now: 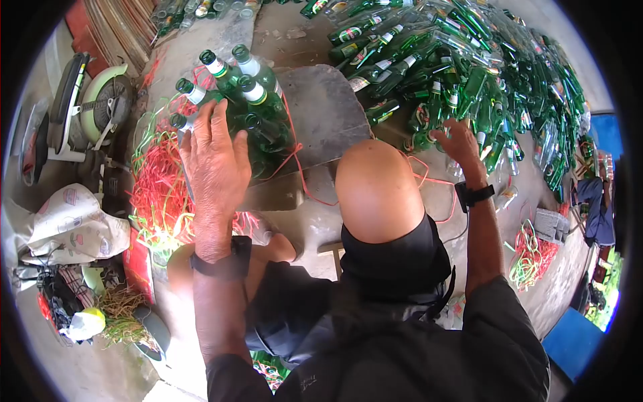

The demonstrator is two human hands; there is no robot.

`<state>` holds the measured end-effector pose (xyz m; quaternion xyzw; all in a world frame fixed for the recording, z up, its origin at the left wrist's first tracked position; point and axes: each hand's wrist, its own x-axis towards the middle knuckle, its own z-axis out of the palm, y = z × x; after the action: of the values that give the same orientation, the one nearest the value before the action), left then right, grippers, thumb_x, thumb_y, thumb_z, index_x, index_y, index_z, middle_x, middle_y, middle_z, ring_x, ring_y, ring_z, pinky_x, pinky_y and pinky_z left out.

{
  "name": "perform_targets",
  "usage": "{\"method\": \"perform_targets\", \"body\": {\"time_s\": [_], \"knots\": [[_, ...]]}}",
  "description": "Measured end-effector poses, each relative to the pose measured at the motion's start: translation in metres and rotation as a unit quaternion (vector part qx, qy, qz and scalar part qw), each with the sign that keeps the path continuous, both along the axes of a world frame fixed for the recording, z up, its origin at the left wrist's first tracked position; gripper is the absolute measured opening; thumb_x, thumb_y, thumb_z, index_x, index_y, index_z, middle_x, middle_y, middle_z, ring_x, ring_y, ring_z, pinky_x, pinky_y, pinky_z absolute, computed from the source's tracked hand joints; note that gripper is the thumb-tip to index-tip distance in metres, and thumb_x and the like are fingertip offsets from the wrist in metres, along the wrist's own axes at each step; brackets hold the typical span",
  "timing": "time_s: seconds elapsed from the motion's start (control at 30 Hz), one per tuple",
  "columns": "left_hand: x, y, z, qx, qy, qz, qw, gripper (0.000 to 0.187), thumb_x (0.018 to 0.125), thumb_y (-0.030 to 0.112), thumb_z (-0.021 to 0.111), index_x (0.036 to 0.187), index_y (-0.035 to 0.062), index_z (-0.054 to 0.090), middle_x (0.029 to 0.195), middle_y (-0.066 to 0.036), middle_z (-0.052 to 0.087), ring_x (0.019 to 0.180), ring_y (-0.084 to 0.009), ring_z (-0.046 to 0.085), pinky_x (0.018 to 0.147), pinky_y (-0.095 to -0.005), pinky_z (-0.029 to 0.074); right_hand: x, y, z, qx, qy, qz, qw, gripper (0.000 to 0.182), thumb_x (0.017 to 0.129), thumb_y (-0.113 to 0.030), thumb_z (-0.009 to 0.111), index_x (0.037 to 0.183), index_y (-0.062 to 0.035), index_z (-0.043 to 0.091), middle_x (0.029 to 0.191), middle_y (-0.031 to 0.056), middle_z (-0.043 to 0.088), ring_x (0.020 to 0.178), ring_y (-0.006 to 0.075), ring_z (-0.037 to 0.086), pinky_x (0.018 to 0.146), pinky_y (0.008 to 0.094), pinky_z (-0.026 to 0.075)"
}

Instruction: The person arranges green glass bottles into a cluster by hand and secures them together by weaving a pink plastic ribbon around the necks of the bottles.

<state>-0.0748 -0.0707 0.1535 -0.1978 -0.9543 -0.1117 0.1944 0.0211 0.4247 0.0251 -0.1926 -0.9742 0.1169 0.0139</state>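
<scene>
My left hand (216, 153) lies with its fingers stretched out over the near left side of a cluster of green glass bottles (258, 94). The bottles stand upright and close together on a grey slab (321, 114), and red plastic strapping (290, 157) runs beside them. Out to the right, my right hand (462, 146) is at the near edge of a large heap of green bottles (435, 67), its fingers apart and slightly bent. A bottle (423, 139) lies right by those fingertips.
Red and green plastic strips (161, 181) are piled at left, with another bundle (532, 258) at right near a grey block (551, 226). A scooter-like wheeled thing (100, 110) stands far left. Another person's legs (595, 208) show at the right edge. My knee (378, 191) is between my hands.
</scene>
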Motion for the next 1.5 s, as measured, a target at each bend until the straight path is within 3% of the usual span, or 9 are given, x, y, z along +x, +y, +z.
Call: {"method": "perform_targets", "body": {"time_s": [0.23,0.43,0.53,0.7,1.0,1.1,1.23,1.4,1.5], "knots": [[0.000,-0.002,0.000,-0.003,-0.013,-0.003,1.000,0.055,0.097,0.014,0.066,0.150,0.0085,0.049,0.149,-0.013,0.052,0.133,-0.0350,0.054,0.113,-0.0511,0.037,0.005,-0.003,-0.033,-0.089,0.030,-0.079,0.992,0.042,0.089,-0.043,0.075,0.113,-0.0090,0.070,0.092,0.0198,0.073,0.088,0.0388,0.072,0.079,0.0507,0.055],[-0.001,-0.003,-0.002,0.002,-0.014,-0.004,1.000,0.056,0.097,0.012,0.066,0.150,0.0088,0.049,0.150,-0.013,0.051,0.133,-0.0349,0.054,0.113,-0.0512,0.037,0.002,-0.007,-0.040,-0.027,0.092,-0.056,0.994,0.043,0.090,-0.042,0.074,0.116,-0.0081,0.068,0.090,0.0206,0.074,0.088,0.0418,0.072,0.076,0.0502,0.054],[-0.002,-0.005,-0.002,0.002,-0.009,-0.010,1.000,0.057,0.096,0.012,0.066,0.150,0.0091,0.049,0.150,-0.013,0.051,0.133,-0.0351,0.054,0.112,-0.0512,0.037,0.002,-0.002,-0.044,-0.050,0.027,-0.054,0.997,0.048,0.088,-0.045,0.075,0.119,-0.0086,0.067,0.088,0.0196,0.073,0.084,0.0411,0.071,0.074,0.0498,0.054],[0.001,-0.002,0.000,0.015,-0.007,-0.008,1.000,0.058,0.093,0.011,0.068,0.147,0.0064,0.051,0.148,-0.015,0.052,0.131,-0.0363,0.054,0.112,-0.0513,0.036,-0.001,0.014,-0.074,-0.082,0.040,-0.058,0.994,0.050,0.087,-0.046,0.076,0.120,-0.0091,0.071,0.087,0.0168,0.075,0.085,0.0363,0.074,0.076,0.0474,0.055],[0.002,-0.001,0.000,0.045,0.001,-0.003,0.999,0.058,0.088,0.011,0.068,0.144,0.0044,0.054,0.145,-0.017,0.053,0.127,-0.0354,0.056,0.110,-0.0519,0.038,-0.008,0.012,-0.063,-0.031,0.053,-0.061,0.996,0.039,0.086,-0.044,0.075,0.100,-0.0081,0.073,0.085,0.0163,0.075,0.082,0.0383,0.073,0.075,0.0487,0.055],[0.004,-0.002,-0.002,0.055,-0.005,-0.001,0.998,0.059,0.087,0.010,0.069,0.144,0.0047,0.054,0.145,-0.016,0.052,0.130,-0.0347,0.054,0.111,-0.0519,0.038,-0.011,0.008,-0.039,-0.013,0.114,-0.039,0.993,0.037,0.087,-0.043,0.076,0.091,-0.0061,0.070,0.079,0.0155,0.072,0.075,0.0377,0.071,0.071,0.0489,0.054],[0.005,-0.002,-0.003,0.059,-0.002,-0.003,0.998,0.061,0.086,0.011,0.070,0.145,0.0050,0.052,0.145,-0.016,0.052,0.132,-0.0349,0.053,0.112,-0.0530,0.037,-0.027,-0.008,0.029,0.008,0.186,0.001,0.982,0.034,0.088,-0.039,0.078,0.091,-0.0062,0.069,0.074,0.0163,0.070,0.068,0.0373,0.069,0.065,0.0454,0.054],[0.005,-0.003,-0.004,0.069,-0.007,-0.001,0.998,0.062,0.086,0.010,0.069,0.145,0.0054,0.051,0.145,-0.016,0.052,0.131,-0.0340,0.054,0.112,-0.0529,0.038,-0.052,-0.040,0.124,-0.126,0.324,0.055,0.936,0.021,0.096,-0.023,0.077,0.092,-0.0037,0.069,0.067,-0.0036,0.057,0.062,0.0061,0.046,0.057,0.0254,0.040],[0.004,-0.003,-0.006,0.069,-0.003,0.001,0.998,0.063,0.085,0.010,0.069,0.144,0.0054,0.051,0.145,-0.016,0.052,0.131,-0.0335,0.055,0.112,-0.0533,0.038,-0.063,-0.069,0.199,-0.199,0.333,0.044,0.921,0.020,0.098,-0.023,0.075,0.093,-0.0037,0.072,0.070,-0.0041,0.059,0.064,0.0064,0.052,0.059,0.0244,0.041]]}}
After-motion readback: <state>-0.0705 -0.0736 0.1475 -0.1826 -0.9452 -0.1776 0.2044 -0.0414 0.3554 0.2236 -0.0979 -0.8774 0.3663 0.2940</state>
